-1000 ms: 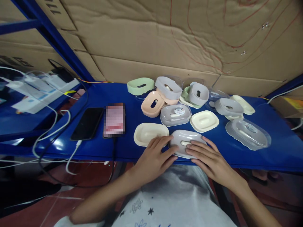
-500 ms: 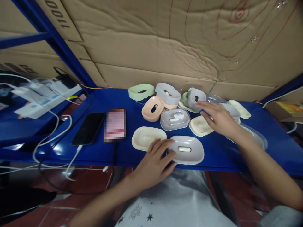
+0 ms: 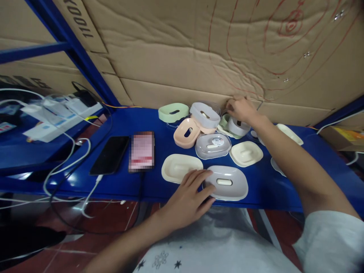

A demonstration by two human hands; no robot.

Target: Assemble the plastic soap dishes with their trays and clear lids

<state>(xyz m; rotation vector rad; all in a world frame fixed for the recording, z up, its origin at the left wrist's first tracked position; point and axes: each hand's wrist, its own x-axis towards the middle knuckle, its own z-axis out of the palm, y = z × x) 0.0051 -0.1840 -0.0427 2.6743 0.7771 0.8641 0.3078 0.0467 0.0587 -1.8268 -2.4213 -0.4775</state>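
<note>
My left hand lies flat at the front edge of the blue shelf. Its fingers are spread and touch the left rim of a grey oval soap-dish tray, with a cream tray just beyond them. My right hand reaches to the back of the shelf. Its fingers are curled over a grey soap-dish part and a green one, close to the cardboard wall; what they pinch is hidden. Between my hands sit a clear-lidded dish and another cream tray.
More dish parts stand at the back: green, peach and grey. Two phones lie to the left with charging cables. A cardboard wall closes the back, and a blue post slants at the left.
My right hand left the grey front tray and moved up and back to the dish parts by the cardboard wall. My left hand has stayed at the tray's left rim.
</note>
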